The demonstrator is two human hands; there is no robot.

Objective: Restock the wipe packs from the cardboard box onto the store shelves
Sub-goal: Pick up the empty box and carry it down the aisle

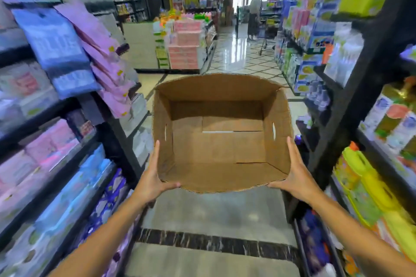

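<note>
Dark store shelves (56, 110) on the left carry blurred purple and blue soft packs (54, 40). The left hand (153, 175) grips the open brown cardboard box (220, 148) at its near left corner; the right hand (295, 175) grips the near right corner, holding it over the aisle's tiled floor (216, 211).

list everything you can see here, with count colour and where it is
cardboard box: one, brown, empty, held up over the aisle floor, centre
left shelves: black racks with blurred blue, purple and pink packs
right shelves: black racks with yellow, green and white bottles and boxes
pink pack stack: one display, aisle end, centre left
shopper: one, far end by the doorway, beside a cart
floor: pale tiles with a dark band
left hand: grips the box's near left corner
right hand: grips the box's near right corner
</note>
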